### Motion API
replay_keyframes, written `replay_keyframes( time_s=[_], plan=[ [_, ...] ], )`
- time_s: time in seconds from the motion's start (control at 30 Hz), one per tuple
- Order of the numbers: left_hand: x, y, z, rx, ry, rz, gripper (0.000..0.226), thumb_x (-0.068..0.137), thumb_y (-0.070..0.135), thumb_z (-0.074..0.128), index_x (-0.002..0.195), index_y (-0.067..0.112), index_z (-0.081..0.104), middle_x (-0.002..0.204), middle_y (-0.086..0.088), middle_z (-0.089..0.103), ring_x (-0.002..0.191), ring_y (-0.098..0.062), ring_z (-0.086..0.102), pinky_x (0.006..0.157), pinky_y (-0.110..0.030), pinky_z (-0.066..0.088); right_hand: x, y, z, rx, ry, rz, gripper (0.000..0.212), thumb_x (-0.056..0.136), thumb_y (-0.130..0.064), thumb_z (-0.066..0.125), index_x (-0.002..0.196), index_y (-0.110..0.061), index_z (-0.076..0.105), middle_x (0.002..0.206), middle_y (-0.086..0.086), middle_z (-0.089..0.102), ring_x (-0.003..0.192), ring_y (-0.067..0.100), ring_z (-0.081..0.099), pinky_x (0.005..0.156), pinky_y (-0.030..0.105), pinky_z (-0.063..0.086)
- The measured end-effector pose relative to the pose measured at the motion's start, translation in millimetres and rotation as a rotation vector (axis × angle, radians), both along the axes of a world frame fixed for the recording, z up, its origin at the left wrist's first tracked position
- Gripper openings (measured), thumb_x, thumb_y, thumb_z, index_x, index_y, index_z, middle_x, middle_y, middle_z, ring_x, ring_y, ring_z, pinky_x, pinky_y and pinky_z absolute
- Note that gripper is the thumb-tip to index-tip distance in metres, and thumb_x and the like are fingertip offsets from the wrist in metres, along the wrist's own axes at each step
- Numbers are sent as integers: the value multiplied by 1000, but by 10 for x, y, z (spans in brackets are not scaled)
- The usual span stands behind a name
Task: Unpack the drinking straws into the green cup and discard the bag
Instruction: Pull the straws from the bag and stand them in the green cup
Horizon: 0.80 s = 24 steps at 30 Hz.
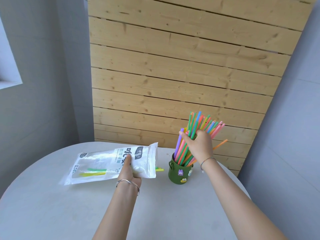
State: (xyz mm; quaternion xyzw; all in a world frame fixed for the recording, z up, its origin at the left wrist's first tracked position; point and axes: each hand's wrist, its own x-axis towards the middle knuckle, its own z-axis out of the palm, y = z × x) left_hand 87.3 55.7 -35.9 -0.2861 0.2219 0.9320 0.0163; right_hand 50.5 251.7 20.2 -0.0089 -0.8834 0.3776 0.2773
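Note:
A dark green cup [180, 172] with small stickers stands on the round table, right of centre. A thick bundle of coloured straws [202, 124] stands in it, leaning right. My right hand [199, 144] is wrapped around the bundle above the cup's rim. My left hand [129, 170] grips the white and clear plastic bag [103, 163] near its open right end. The bag lies flat on the table, left of the cup. A green and a yellow straw [93, 172] show through its clear window. Straw ends [160, 169] poke out of the bag's mouth, toward the cup.
The round grey table [52, 205] fills the lower view, its far edge close behind the cup. A wooden slatted panel [173, 66] leans against the grey wall behind it. No bin is in view.

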Motion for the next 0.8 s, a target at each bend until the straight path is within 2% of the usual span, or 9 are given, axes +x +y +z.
replay_keyframes(
  time_s=[0.1, 0.17, 0.27, 0.3, 0.4, 0.47, 0.57, 0.7, 0.8],
  plan=[
    [10, 3, -4, -5, -3, 4, 19, 96, 25, 55, 114, 19, 52, 140, -1, 55, 82, -14, 59, 83, -30, 43, 2, 4, -3, 35, -63, 12, 48, 77, -40, 72, 52, -12, 42, 48, 6, 45, 48, 30, 49, 50, 33, 37],
    [19, -5, 4, -9, 1, 2, 20, 96, 26, 54, 115, 20, 52, 140, -1, 55, 90, -16, 59, 83, -30, 43, 18, 11, 15, 22, -75, 38, 40, 75, -39, 74, 57, -12, 51, 54, 10, 56, 55, 31, 60, 55, 34, 47],
    [24, -15, 25, -8, 5, 2, 16, 96, 25, 54, 111, 19, 55, 140, -2, 54, 96, -17, 57, 83, -30, 43, 77, 20, 84, -35, 32, 7, 32, 72, -33, 78, 81, -14, 54, 63, -6, 56, 58, 9, 58, 53, 11, 42],
    [18, -17, 28, -3, 9, 0, 10, 97, 25, 53, 104, 19, 58, 141, -1, 54, 95, -18, 58, 83, -30, 43, 101, 9, 104, -78, 67, -15, 36, 71, -30, 79, 84, -17, 49, 62, -8, 51, 59, 13, 59, 56, 13, 44],
    [34, 6, 54, -1, 8, 0, 13, 97, 24, 52, 86, 20, 56, 142, 0, 53, 86, -15, 59, 83, -28, 43, 193, -43, 120, -170, 127, -86, 47, 71, -26, 79, 84, -15, 35, 58, 2, 50, 63, 35, 65, 63, 42, 52],
    [37, 20, 50, -2, 3, 19, 7, 97, 24, 53, 94, 20, 57, 142, 1, 52, 71, -10, 56, 87, -27, 43, 271, -97, 97, -279, 120, -80, 45, 74, -23, 77, 78, -16, 33, 63, 12, 62, 68, 38, 67, 69, 50, 54],
    [37, 21, 31, -11, 6, 26, 16, 97, 24, 53, 112, 20, 52, 142, 1, 53, 72, -10, 59, 85, -26, 45, 410, -227, 18, -505, 39, 26, 37, 79, -15, 72, 68, -18, 37, 73, 25, 67, 75, 41, 68, 77, 58, 53],
    [33, 17, 13, -55, 19, 54, 25, 94, 26, 57, 117, 17, 56, 138, -1, 57, 71, -6, 59, 84, -26, 48, 532, -446, -219, -697, -117, 153, 11, 89, -18, 61, 83, -8, 60, 86, 11, 69, 84, 23, 66, 90, 44, 52],
    [41, 17, 10, -99, 16, 86, 42, 90, 28, 64, 128, 12, 58, 125, -1, 64, 78, -8, 61, 70, -25, 53, 598, -652, -442, -1083, -350, 227, 23, 97, -27, 46, 93, -12, 63, 99, 5, 69, 90, 18, 65, 81, 31, 50]
  ],
)
